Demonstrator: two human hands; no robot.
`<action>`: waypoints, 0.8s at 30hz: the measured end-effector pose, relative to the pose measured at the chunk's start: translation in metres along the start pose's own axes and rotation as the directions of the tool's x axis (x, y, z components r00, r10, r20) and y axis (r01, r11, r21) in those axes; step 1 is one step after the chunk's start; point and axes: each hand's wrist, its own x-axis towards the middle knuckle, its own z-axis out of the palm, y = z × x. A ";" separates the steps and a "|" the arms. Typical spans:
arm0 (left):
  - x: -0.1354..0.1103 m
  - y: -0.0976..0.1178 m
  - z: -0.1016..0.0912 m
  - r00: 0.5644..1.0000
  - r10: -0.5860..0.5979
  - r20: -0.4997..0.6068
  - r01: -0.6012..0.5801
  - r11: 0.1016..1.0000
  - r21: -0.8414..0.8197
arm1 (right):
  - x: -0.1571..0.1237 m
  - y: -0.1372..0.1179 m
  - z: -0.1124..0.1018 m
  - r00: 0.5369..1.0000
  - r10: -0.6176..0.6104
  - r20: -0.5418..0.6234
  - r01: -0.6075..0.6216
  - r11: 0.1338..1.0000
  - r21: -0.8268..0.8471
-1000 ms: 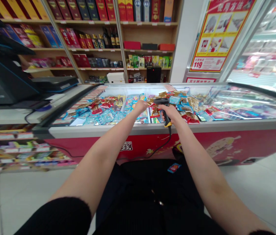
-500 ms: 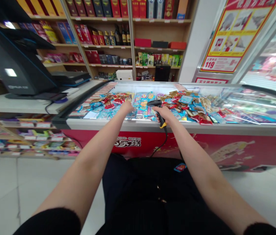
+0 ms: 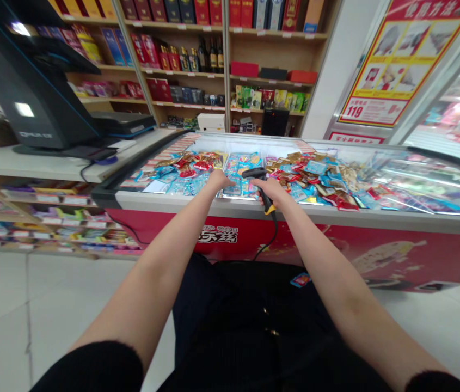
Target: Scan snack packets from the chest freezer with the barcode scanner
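My right hand [image 3: 269, 190] is wrapped round the grip of a black and yellow barcode scanner [image 3: 265, 190], whose head points left towards my other hand. A cord hangs from the scanner's grip. My left hand [image 3: 219, 179] is low over the blue snack packets [image 3: 189, 185], its thumb stretched to the right. A small pale-blue packet [image 3: 233, 190] shows under that thumb and seems held there; the other fingers are mostly hidden. Both hands are over the front part of a chest freezer [image 3: 164, 200] with a red front.
A heap of red, brown and blue packets [image 3: 315, 174] spreads to the right of the scanner. On the left, a black checkout terminal [image 3: 50, 120] stands on a white counter [image 3: 78, 170]. Shelves [image 3: 184, 73] of boxes and bottles line the back.
The whole view has shifted slightly. My left hand has moved a little to the right, closer to the scanner, with its thumb now reaching further out. The right hand keeps its hold.
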 end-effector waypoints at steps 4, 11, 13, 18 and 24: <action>-0.010 0.002 0.008 0.998 0.063 -0.020 -0.060 0.991 0.117 | -0.001 -0.002 -0.004 1.000 -0.001 -0.007 0.001 1.000 0.011; -0.001 0.010 0.024 0.990 0.085 -0.111 -0.099 0.987 -0.127 | -0.001 -0.003 -0.013 1.000 -0.012 0.001 0.012 1.000 0.025; 0.001 0.013 0.026 0.989 0.084 -0.122 -0.103 0.981 -0.165 | -0.005 -0.006 -0.013 1.000 0.000 -0.005 0.000 1.000 0.017; 0.004 0.019 0.028 0.987 0.056 -0.147 -0.096 0.956 -0.277 | -0.013 -0.012 -0.014 1.000 0.012 -0.004 -0.012 1.000 0.006; 0.002 0.023 0.028 0.988 -0.007 -0.152 -0.053 0.921 -0.386 | -0.013 -0.010 -0.015 1.000 0.012 0.014 -0.012 1.000 0.016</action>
